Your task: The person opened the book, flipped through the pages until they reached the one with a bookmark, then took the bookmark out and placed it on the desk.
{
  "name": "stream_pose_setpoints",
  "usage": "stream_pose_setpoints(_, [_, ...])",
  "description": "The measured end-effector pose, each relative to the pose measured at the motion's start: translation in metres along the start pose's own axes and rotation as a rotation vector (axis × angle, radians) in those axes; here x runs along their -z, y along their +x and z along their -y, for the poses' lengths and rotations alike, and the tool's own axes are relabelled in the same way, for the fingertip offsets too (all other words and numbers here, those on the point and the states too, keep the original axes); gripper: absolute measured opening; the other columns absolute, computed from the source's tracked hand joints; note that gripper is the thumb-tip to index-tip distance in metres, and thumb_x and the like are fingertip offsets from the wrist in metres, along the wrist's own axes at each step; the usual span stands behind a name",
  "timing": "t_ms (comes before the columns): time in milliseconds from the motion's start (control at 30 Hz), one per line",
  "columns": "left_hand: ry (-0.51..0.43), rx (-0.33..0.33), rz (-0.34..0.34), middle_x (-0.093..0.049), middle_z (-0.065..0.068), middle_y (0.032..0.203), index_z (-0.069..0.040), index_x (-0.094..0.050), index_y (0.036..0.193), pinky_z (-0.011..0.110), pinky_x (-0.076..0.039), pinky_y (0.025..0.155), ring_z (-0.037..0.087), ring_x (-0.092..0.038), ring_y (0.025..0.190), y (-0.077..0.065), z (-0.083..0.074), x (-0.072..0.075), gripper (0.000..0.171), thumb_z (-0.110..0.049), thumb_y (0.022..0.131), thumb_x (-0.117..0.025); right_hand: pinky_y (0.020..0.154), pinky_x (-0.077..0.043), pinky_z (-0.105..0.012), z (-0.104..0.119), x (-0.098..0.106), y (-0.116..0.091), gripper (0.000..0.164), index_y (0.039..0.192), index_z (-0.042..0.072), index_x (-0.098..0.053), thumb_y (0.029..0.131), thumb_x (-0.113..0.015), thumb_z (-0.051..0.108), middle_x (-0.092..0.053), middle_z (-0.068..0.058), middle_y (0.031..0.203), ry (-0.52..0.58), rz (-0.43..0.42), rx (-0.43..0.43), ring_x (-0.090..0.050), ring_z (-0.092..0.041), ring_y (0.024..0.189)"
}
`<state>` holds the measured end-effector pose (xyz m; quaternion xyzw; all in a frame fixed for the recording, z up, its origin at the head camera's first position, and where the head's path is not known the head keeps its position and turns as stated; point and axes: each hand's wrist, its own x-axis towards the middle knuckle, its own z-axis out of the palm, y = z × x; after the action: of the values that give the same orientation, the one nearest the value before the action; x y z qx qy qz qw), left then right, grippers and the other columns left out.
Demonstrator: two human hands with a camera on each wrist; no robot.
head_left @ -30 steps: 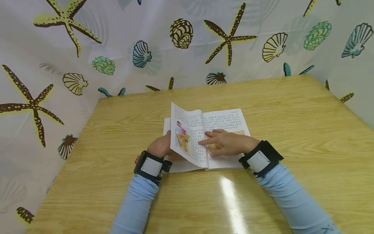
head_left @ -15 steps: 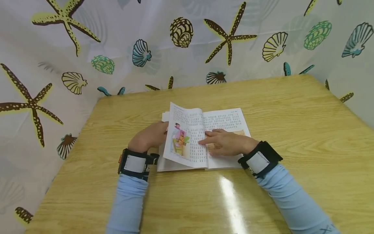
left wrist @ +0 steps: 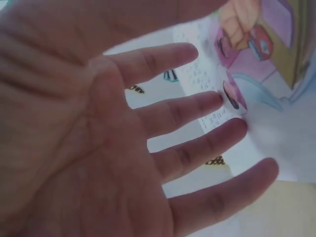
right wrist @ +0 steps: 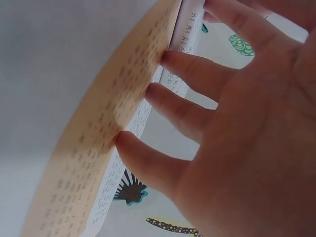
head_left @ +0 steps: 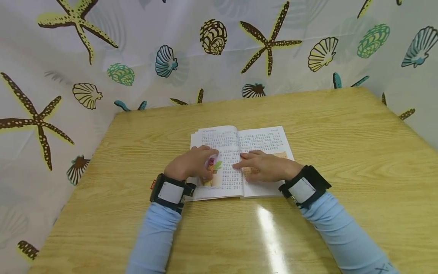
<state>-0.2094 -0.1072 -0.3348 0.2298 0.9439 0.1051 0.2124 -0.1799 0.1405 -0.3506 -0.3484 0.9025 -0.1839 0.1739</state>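
Observation:
An open book [head_left: 262, 136] lies on the wooden table, its printed pages facing up. Over the left page, at a coloured picture [head_left: 213, 167], is my left hand [head_left: 192, 163]. Its fingers [left wrist: 183, 152] are spread and fairly straight in the left wrist view, with the tips at the page. My right hand [head_left: 268, 166] rests on the right page near the spine, forefinger reaching across the fold. In the right wrist view its spread fingertips [right wrist: 157, 94] touch the tan text panel [right wrist: 106, 108]. Neither hand holds anything.
The wooden table [head_left: 335, 152] extends around the book on all sides. Behind and to the left hangs a white cloth [head_left: 137, 34] printed with shells and starfish. Both wrists wear black straps [head_left: 303, 186] over light blue sleeves.
The raised left page has come down flat onto the book's left side. My left hand moved from behind it, out left, then onto its face. The right hand stayed in place.

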Motion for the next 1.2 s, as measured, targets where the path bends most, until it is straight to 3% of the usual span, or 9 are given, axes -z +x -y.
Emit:
stream_pose_setpoints(133, [0.031,0.025,0.046,-0.039,0.014,0.157,-0.015,-0.042,0.156,0.05,-0.049,0.096,0.035,-0.044,0.13,0.005,-0.004,-0.007,0.081,-0.022,0.085,-0.081,0.115,-0.025,-0.061,0.0,-0.001,0.001,0.045,0.143,0.011,-0.059,0.099,-0.061,0.015,-0.033,-0.029,0.157,-0.003,0.0,-0.006,-0.028,-0.051,0.144])
stream_pose_setpoints(300, [0.065,0.026,0.045,-0.045,0.014,0.152,-0.013,-0.042,0.155,0.05,-0.049,0.096,0.034,-0.046,0.124,0.005,-0.008,-0.009,0.081,-0.022,0.085,-0.082,0.115,-0.025,-0.061,0.0,-0.001,0.003,0.045,0.144,0.012,-0.059,0.099,-0.061,0.014,-0.033,-0.028,0.157,-0.013,0.004,-0.011,-0.028,-0.051,0.144])
stream_pose_setpoints(467, [0.066,0.041,0.05,-0.045,0.014,0.152,-0.015,-0.04,0.157,0.05,-0.047,0.097,0.035,-0.046,0.128,0.002,-0.013,-0.008,0.082,-0.032,0.088,-0.081,0.114,-0.026,-0.061,-0.002,0.0,0.001,0.045,0.144,0.011,-0.059,0.099,-0.061,0.014,-0.034,-0.029,0.156,-0.018,-0.006,0.021,-0.03,-0.051,0.143])
stream_pose_setpoints(633, [0.08,0.066,0.067,-0.039,0.015,0.157,-0.024,-0.034,0.16,0.055,-0.045,0.1,0.039,-0.041,0.134,0.005,-0.015,-0.011,0.086,-0.04,0.089,-0.079,0.113,-0.027,-0.062,-0.004,0.002,-0.001,0.046,0.145,0.01,-0.057,0.099,-0.061,0.012,-0.035,-0.027,0.157,-0.008,-0.005,0.016,-0.031,-0.05,0.143])
stream_pose_setpoints(767, [0.116,0.083,0.07,-0.038,0.015,0.157,-0.029,-0.032,0.161,0.054,-0.046,0.1,0.039,-0.041,0.133,0.007,-0.017,-0.013,0.088,-0.043,0.088,-0.079,0.114,-0.028,-0.059,-0.005,0.005,-0.001,0.053,0.149,0.006,-0.051,0.098,-0.063,0.009,-0.036,-0.026,0.157,0.002,0.005,-0.046,-0.032,-0.047,0.144])
stream_pose_setpoints(1000, [0.148,0.105,0.058,-0.046,0.013,0.15,-0.029,-0.035,0.16,0.048,-0.048,0.093,0.034,-0.046,0.122,0.006,-0.019,-0.015,0.087,-0.043,0.087,-0.08,0.117,-0.024,-0.057,-0.016,0.014,-0.009,0.061,0.147,0.003,-0.052,0.088,-0.065,0.005,-0.034,-0.024,0.159,-0.048,0.002,-0.241,-0.028,-0.046,0.146])
stream_pose_setpoints(1200, [0.153,0.107,0.056,-0.047,0.013,0.148,-0.028,-0.037,0.159,0.047,-0.048,0.095,0.032,-0.046,0.123,0.007,-0.018,-0.016,0.088,-0.043,0.085,-0.082,0.114,-0.028,-0.059,-0.037,0.025,-0.024,0.064,0.147,-0.002,-0.051,0.086,-0.071,0.004,-0.031,-0.028,0.158,0.014,-0.004,-0.344,-0.025,-0.051,0.145])
